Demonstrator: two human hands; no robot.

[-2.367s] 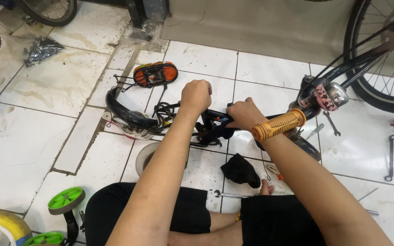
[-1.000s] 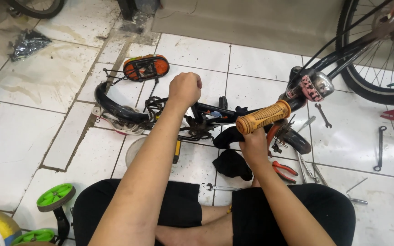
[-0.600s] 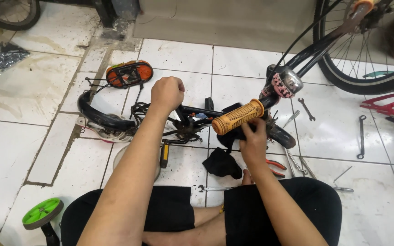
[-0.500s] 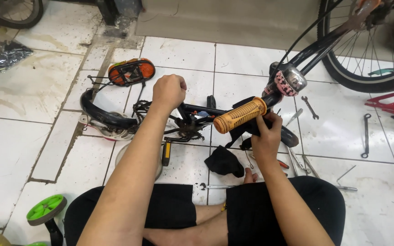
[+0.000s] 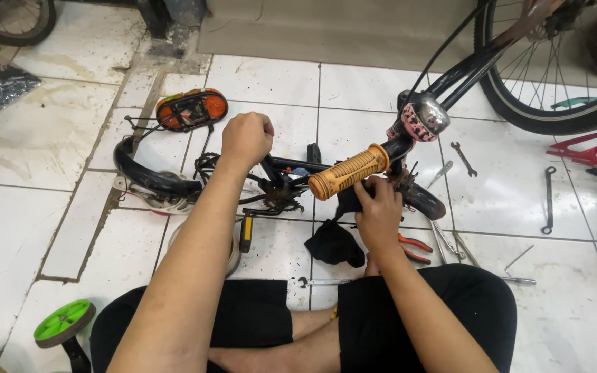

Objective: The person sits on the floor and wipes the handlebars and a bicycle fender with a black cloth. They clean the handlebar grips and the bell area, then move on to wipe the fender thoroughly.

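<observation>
A small black bicycle frame [image 5: 291,166] lies on the tiled floor in front of me. My left hand [image 5: 246,137] is closed in a fist around a part of the frame near the crank and chain. My right hand [image 5: 378,211] grips the black handlebar stem just under the orange ribbed handlebar grip [image 5: 348,171]. A chrome bell [image 5: 424,115] with a pink band sits on the bar beyond the grip. A black rag [image 5: 334,243] lies below my right hand.
An orange pedal [image 5: 192,109] lies at the back left by a black mudguard [image 5: 148,178]. Wrenches [image 5: 548,199] and red-handled pliers [image 5: 414,249] lie on the right. A large bicycle wheel [image 5: 554,69] stands at the back right, a green training wheel [image 5: 63,322] near left.
My right hand has dropped from the top of the orange grip to below it and now holds the stem. My left fist has stayed on the frame.
</observation>
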